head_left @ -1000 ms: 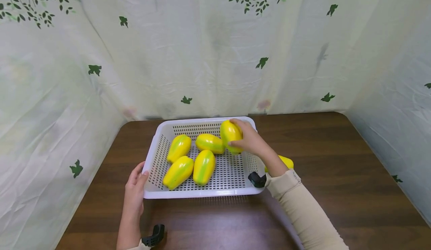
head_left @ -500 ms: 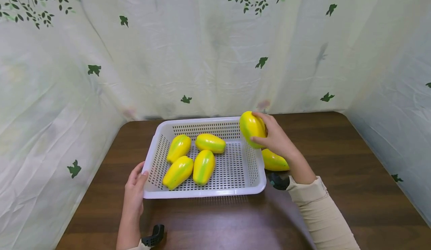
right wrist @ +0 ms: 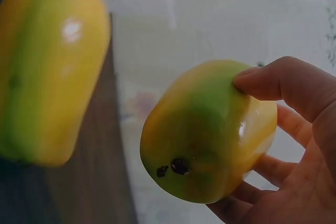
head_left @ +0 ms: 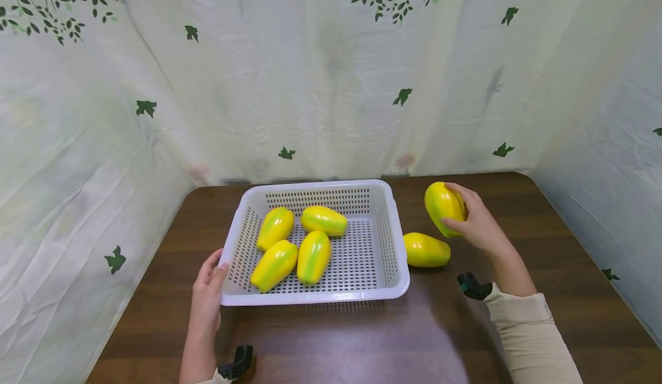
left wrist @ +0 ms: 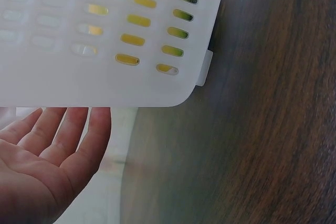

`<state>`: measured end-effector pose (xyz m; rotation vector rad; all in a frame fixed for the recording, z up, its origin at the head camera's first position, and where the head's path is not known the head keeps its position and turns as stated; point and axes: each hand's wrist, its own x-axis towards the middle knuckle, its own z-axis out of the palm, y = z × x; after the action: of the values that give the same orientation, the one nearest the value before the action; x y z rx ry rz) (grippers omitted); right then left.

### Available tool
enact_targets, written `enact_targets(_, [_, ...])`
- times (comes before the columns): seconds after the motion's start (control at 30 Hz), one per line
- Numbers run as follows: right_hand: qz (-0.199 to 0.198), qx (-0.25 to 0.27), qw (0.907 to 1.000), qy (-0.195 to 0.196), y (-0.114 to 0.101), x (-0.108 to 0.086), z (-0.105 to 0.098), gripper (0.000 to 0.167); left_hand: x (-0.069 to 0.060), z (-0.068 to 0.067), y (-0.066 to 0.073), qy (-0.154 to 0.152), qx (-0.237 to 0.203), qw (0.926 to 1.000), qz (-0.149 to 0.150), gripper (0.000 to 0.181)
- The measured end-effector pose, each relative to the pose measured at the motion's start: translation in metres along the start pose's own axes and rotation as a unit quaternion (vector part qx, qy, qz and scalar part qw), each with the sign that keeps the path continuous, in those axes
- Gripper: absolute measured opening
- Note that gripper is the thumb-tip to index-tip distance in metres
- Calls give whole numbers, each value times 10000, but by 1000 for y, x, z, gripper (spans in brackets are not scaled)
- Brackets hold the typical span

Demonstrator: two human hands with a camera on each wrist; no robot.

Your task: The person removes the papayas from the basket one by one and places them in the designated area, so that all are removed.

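Note:
In the head view my right hand (head_left: 481, 223) holds a yellow-green papaya (head_left: 442, 208) above the table, to the right of the basket. The right wrist view has thumb and fingers around this papaya (right wrist: 205, 135), its dark-spotted end towards the camera. A second papaya (head_left: 426, 250) lies on the table against the basket's right side. My left hand (head_left: 208, 289) grips the left rim of the white perforated basket (head_left: 310, 298); from the left wrist view, the fingertips are hidden past the basket's edge. Inside the basket lie several papayas (head_left: 274, 265), grouped towards its left half.
The brown wooden table (head_left: 336, 344) reaches back to a pale curtain (head_left: 331, 85) with leaf prints, which also hangs along both sides. Black devices (head_left: 473, 287) are worn at both wrists.
My right hand has lifted a papaya from the basket's back right corner and carried it right, past the rim, over the table. Left hand and basket stay put.

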<state>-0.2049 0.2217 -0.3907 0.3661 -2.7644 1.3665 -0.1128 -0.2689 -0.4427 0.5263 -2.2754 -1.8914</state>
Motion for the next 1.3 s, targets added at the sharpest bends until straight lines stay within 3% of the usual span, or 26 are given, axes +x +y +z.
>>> enact_targets(0.37, [780, -9, 9964, -325, 53, -18, -1, 72, -1, 0, -1, 31, 14, 10000, 39, 52])
enact_targets(0.53, [912, 103, 9950, -393, 68, -24, 5, 71, -1, 1, 0, 19, 27, 10000, 48, 53])
enact_targets(1.1, [1052, 656, 9920, -224, 83, -30, 8, 75, -1, 1, 0, 28, -32, 9999, 112, 52])
enact_targets(1.3, [1033, 715, 9917, -253, 69, -32, 5, 72, -1, 0, -1, 34, -47, 9999, 133, 50])
